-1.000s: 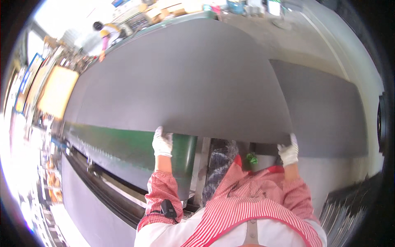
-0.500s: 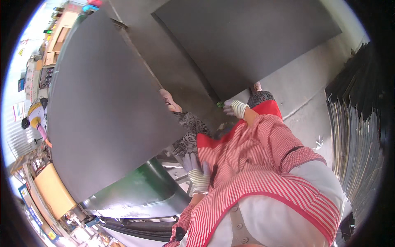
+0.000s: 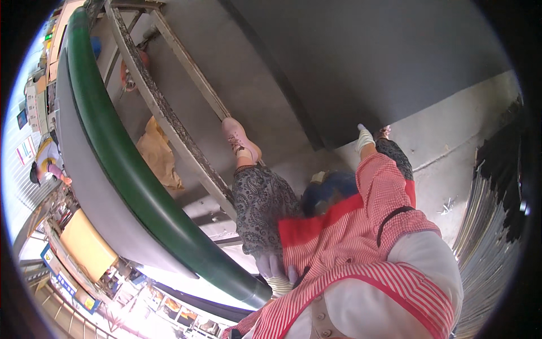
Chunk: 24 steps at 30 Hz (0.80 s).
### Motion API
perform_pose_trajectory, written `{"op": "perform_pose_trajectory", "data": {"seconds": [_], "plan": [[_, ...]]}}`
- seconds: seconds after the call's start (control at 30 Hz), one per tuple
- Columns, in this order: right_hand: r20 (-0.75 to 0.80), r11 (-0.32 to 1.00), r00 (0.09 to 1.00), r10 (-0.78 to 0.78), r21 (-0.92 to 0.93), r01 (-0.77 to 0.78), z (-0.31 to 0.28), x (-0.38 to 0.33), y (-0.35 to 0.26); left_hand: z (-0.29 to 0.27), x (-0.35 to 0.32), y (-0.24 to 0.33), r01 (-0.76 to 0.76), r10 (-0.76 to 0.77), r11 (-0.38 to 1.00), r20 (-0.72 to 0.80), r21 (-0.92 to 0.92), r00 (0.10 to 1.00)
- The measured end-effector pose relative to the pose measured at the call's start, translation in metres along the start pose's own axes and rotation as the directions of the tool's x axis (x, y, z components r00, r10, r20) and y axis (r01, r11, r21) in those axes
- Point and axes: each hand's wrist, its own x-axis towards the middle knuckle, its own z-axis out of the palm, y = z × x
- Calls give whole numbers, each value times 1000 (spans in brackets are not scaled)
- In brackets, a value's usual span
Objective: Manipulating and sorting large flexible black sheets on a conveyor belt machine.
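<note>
My left hand [image 3: 274,275], in a pale grey glove with a striped cuff, hangs low beside my patterned trouser leg [image 3: 265,209]. Its fingers are stretched, and nothing shows in them. In a similar glove, my right hand [image 3: 363,135] reaches forward to the near corner of a large dark grey sheet [image 3: 389,62]. I see it nearly side-on with a finger out straight; whether it touches the sheet I cannot tell. Left of me runs a long green roller-like surface [image 3: 135,175]. Past it lies a lighter grey sheet [image 3: 90,164].
Several dark sheets [image 3: 491,237] are stacked on the right. A metal frame [image 3: 164,116] stands by my pink shoe [image 3: 240,138], with brown paper [image 3: 158,155] under it. A blue rounded object [image 3: 330,189] sits between my legs. Another person [image 3: 48,161] is at the far left.
The grey sheet on the left has slid away leftward, baring the green surface and metal frame. My left hand has dropped lower; my right hand has moved right and slightly forward.
</note>
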Motion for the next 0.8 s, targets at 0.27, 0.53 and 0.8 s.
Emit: {"op": "perform_pose_trajectory", "data": {"seconds": [0.27,0.53,0.8], "plan": [[-94,969,972,-216,101,225,-9,-89,5,-18,17,15,32,-31,999,25,-13,999],[388,654,545,-743,592,470,-13,-390,-2,0,212,173,-35,291,536,145,-843,946],[602,553,24,-798,715,429,-111,-592,65,-169,229,255,-749,364,563,-709,-349,604]]}}
